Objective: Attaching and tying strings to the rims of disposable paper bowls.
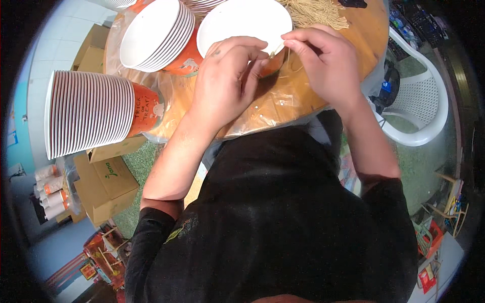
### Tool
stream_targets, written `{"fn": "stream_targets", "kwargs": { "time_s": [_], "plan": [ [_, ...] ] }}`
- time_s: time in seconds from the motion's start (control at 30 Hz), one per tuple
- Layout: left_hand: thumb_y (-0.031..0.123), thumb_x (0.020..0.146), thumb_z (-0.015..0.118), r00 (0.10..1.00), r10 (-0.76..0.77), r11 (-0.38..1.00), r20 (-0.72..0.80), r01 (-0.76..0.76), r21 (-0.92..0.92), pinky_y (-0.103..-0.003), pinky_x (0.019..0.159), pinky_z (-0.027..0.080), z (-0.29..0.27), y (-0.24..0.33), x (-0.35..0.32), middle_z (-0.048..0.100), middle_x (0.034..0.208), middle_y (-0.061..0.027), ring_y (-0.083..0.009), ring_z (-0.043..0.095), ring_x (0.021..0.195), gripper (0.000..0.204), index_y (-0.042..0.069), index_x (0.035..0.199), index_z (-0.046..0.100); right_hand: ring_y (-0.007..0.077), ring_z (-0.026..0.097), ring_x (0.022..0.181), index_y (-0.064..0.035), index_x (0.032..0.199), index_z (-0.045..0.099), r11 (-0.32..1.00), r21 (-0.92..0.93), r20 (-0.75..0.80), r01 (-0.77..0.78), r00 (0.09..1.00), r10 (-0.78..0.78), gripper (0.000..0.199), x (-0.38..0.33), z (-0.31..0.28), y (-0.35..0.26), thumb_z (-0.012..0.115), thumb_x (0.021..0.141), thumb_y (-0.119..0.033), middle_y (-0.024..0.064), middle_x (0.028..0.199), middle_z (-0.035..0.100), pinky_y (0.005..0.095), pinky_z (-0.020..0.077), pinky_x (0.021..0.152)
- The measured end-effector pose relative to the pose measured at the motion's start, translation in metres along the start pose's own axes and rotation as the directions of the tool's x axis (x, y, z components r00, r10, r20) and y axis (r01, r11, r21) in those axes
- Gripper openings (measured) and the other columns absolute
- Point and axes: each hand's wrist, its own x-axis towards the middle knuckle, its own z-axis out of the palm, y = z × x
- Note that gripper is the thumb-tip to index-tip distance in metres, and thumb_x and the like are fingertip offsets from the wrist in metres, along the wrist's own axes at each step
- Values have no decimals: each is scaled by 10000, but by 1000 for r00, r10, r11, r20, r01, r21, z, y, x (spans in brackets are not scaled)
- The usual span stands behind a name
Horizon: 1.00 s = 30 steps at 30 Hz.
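An orange paper bucket with a white inside [241, 24] stands in front of me near the table's edge. At its near right rim, my right hand [326, 63] pinches a thin tan cord [278, 49] between thumb and forefinger. Curled over the bucket's near side, my left hand [225, 76] has its thumb and fingertips closed at the cord's other end, against the rim. A pile of similar tan cords [310, 14] lies just beyond my right hand. The knuckles of my left hand hide part of the bucket's outer wall.
Nested orange buckets [156, 38] stand left of the one I work on. A taller nested stack [91, 113] lies at the table's left edge. The round wooden table [298, 96] has a clear plastic cover. Cardboard boxes [108, 182] sit below left; a white plastic chair [419, 96] is at right.
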Motion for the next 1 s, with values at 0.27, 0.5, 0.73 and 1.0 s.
{"fn": "stream_targets", "kwargs": {
  "time_s": [0.27,0.5,0.73,1.0],
  "plan": [
    [-35,900,766,983,107,993,150,-114,37,-461,1036,551,-13,11,3,779,1257,-152,-390,734,1089,134,18,1009,710,252,728,848,-67,1097,851,962,-216,-74,169,979,-189,122,3,3,2,774,1003,-65,94,961,771,328,564,748],
    [36,950,831,892,-321,846,319,421,-326,-408,1046,562,-23,29,10,787,1193,-66,-197,744,1156,235,5,1162,735,289,747,862,-135,1062,844,946,-90,-114,311,940,-320,159,6,16,8,799,928,-61,72,952,750,390,604,752],
    [-10,1045,776,805,-474,743,356,583,-328,-213,792,604,-5,17,39,770,1006,-43,-76,740,911,137,-24,1120,663,260,732,832,-103,1071,843,964,12,-89,264,961,-262,161,3,17,7,792,935,-35,77,941,737,369,596,745],
    [-16,1033,785,794,-510,683,331,608,-406,-226,790,616,-1,4,37,801,1040,-68,-84,752,901,176,-38,1177,686,239,737,833,-114,1052,841,904,-57,-189,425,884,-427,281,-25,16,23,852,826,52,66,1009,742,350,612,735]
  ]
}}
